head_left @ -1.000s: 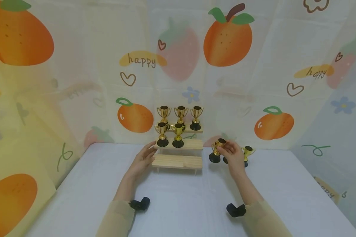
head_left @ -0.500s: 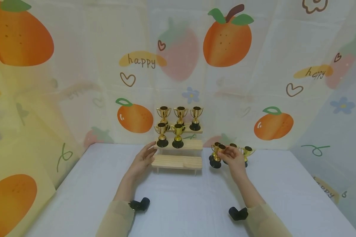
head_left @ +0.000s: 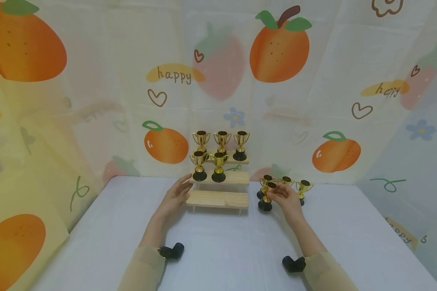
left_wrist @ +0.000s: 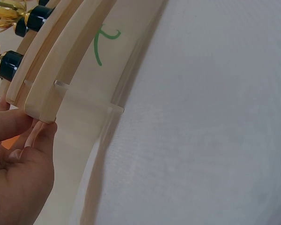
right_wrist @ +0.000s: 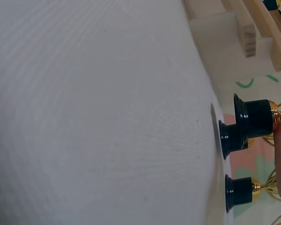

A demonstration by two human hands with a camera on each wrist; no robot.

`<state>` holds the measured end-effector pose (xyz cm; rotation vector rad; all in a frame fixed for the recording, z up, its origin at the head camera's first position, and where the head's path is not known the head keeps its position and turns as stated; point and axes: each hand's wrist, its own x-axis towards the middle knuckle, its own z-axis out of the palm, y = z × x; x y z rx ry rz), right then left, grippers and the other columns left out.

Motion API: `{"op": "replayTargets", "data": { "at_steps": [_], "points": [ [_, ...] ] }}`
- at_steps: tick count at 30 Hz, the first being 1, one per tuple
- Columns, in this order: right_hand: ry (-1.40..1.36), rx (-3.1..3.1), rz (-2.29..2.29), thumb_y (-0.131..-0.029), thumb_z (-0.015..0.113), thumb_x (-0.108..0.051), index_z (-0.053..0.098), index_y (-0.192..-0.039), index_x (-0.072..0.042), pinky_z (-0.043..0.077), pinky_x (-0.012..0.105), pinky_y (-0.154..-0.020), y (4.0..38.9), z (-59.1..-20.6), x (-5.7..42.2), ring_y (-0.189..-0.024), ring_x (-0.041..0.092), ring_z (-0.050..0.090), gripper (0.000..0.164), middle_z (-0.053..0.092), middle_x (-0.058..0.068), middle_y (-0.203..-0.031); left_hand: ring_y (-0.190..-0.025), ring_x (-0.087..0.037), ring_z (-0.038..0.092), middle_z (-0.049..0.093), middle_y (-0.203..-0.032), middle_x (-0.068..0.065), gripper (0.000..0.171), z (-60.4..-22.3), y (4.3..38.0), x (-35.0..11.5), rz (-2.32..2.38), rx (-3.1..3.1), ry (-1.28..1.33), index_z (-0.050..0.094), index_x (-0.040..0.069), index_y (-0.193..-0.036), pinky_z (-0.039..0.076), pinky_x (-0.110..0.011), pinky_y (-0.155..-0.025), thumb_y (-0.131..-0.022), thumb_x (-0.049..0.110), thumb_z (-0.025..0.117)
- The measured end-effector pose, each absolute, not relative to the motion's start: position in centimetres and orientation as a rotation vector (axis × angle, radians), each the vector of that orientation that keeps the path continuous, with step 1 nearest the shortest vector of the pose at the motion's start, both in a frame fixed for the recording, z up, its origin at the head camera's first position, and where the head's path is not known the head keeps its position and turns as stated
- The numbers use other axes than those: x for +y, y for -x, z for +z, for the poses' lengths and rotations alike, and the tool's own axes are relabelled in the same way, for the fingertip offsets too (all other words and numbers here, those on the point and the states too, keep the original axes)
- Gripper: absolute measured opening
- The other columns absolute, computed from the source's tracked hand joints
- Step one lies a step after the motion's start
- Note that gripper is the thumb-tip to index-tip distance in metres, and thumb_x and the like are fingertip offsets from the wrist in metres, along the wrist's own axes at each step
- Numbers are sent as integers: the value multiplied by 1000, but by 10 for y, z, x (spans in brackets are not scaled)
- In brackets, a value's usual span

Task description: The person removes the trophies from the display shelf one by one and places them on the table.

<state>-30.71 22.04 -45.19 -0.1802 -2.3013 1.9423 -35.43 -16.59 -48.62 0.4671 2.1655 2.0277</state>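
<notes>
Here are nine trophies (head_left: pixel 219 161), three shelves (head_left: pixel 217 199), two hands (head_left: pixel 174 197).

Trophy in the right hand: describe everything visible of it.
The held trophy is a shiny gold cup with a dark interior, on a flared, glossy black base that looks like plastic. Roughly upright, it appears clear of the white cloth, in front of another trophy and right of the wooden rack. The right hand pinches its gold part; its handles are mostly hidden.
</notes>
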Motion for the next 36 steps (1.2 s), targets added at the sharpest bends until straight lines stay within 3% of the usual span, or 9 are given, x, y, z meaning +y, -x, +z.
{"op": "replayTargets", "data": {
  "at_steps": [20,30,36],
  "points": [
    [180,-2391,1938,-90,72,-16,48,-133,1,51,9,-81,307,-459,224,-91,-7,57,52,62,-9,-106,-152,-35,26,26,-163,-19,64,-484,352,-165,2018,2179,-465,29,22,-155,29,-52,-120,-99,5,53],
    [150,-2379,1953,-89,72,-12,49,-130,2,52,11,-79,306,-460,224,-88,-5,58,49,62,-12,-99,-152,-36,26,26,-162,-20,64,-484,352,-165,2031,2164,-474,28,20,-156,28,-52,-121,-99,5,53],
    [135,-2395,1935,-89,72,-12,49,-130,3,52,11,-79,306,-460,224,-89,-5,58,49,64,-7,-103,-152,-36,26,26,-163,-20,64,-484,351,-165,2023,2175,-477,28,20,-156,28,-53,-120,-99,5,54]
  ]
}}
